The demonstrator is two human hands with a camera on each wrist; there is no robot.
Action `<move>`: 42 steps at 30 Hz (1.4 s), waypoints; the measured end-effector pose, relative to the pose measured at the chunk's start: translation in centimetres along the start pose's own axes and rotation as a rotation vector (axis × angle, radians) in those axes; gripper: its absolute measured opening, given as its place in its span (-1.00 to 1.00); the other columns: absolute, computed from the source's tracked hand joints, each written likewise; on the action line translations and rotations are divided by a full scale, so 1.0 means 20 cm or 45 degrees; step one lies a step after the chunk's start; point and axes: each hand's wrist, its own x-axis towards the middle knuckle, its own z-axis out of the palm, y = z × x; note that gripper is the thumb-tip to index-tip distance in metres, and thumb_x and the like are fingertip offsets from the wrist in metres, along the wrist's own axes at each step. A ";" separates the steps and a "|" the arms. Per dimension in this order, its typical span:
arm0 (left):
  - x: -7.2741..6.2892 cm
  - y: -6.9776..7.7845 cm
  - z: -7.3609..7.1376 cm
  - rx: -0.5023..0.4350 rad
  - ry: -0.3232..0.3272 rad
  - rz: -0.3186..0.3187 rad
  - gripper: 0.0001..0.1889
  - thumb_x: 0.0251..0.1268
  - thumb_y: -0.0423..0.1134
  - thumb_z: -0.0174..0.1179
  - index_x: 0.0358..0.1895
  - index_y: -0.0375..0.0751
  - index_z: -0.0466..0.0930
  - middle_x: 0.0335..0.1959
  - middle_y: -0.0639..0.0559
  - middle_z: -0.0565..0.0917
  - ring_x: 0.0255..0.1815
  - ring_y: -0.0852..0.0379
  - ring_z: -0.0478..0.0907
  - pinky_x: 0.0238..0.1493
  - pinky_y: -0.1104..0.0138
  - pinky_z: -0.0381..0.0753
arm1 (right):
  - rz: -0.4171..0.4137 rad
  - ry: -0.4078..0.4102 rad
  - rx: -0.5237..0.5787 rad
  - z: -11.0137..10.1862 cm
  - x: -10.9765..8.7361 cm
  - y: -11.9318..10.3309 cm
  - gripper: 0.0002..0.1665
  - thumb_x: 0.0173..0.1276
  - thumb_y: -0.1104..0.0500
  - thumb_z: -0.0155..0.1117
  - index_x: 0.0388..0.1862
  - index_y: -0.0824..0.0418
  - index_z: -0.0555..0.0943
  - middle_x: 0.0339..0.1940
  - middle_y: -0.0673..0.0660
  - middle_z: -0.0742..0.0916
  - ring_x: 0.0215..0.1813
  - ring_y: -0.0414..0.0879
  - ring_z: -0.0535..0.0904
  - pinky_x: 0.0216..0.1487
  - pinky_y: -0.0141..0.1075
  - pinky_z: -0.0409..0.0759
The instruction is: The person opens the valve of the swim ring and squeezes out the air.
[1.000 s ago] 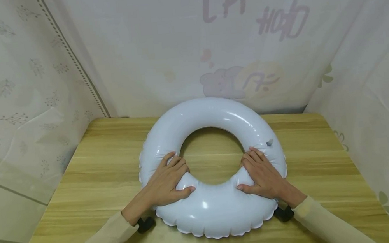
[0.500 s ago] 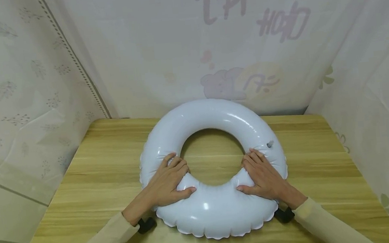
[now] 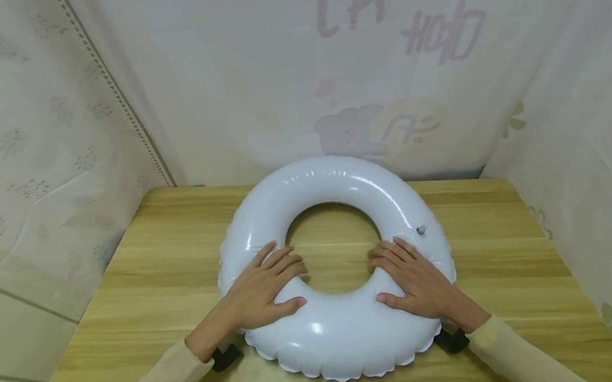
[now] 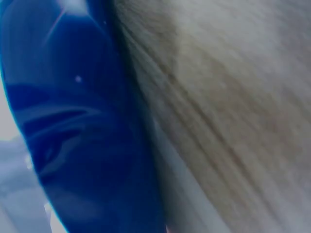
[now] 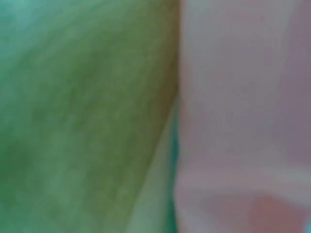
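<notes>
A white inflatable swim ring (image 3: 347,328) lies flat on the wooden table (image 3: 143,280), its small clear valve (image 3: 421,230) on the right side. My left hand (image 3: 265,286) rests on the ring's left part, fingers stretched over the inner edge and thumb pointing inward. On the opposite side my right hand (image 3: 415,279) lies the same way, its fingertips reaching over the hole. Neither hand squeezes the ring. In the left wrist view a glossy blue surface (image 4: 87,145) fills the left side. The right wrist view is blurred, with a pale pinkish surface (image 5: 243,97); no fingers show in either.
Patterned cloth hangs behind (image 3: 250,67) and on both sides of the table. The ring's far edge reaches close to the back cloth. Black wrist devices, one at the left wrist (image 3: 227,357) and one at the right (image 3: 452,341), sit just above the tabletop.
Both hands have loosened from gripping the ring's inner edge; their fingers have straightened and now lie on top. The creases under them have eased, and the ring has hardly moved.
</notes>
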 end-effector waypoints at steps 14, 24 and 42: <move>-0.02 0.00 0.01 -0.004 -0.027 -0.032 -0.31 0.50 0.35 -0.11 0.47 0.02 0.43 0.58 0.02 0.36 0.72 -0.03 0.00 0.71 -0.02 -0.20 | -0.004 -0.002 -0.004 -0.01 0.00 -0.01 -0.23 0.47 -0.32 0.11 0.47 0.10 0.44 0.61 0.11 0.40 0.66 0.20 0.18 0.67 0.09 -0.09; -0.04 0.00 0.02 0.014 -0.063 -0.043 -0.28 0.49 0.36 -0.11 0.51 0.01 0.39 0.66 0.05 0.21 0.74 0.00 -0.11 0.72 0.02 -0.27 | 0.032 -0.051 0.026 -0.01 0.00 -0.03 -0.22 0.46 -0.30 0.14 0.51 0.06 0.39 0.67 0.09 0.30 0.71 0.16 0.08 0.69 0.06 -0.17; -0.03 -0.01 0.04 0.016 -0.043 -0.054 -0.26 0.49 0.38 -0.13 0.52 0.00 0.38 0.65 0.03 0.22 0.74 0.00 -0.12 0.72 0.02 -0.25 | 0.012 -0.024 0.004 -0.01 0.01 -0.02 -0.21 0.48 -0.31 0.11 0.52 0.09 0.38 0.66 0.14 0.32 0.68 0.20 0.12 0.68 0.06 -0.11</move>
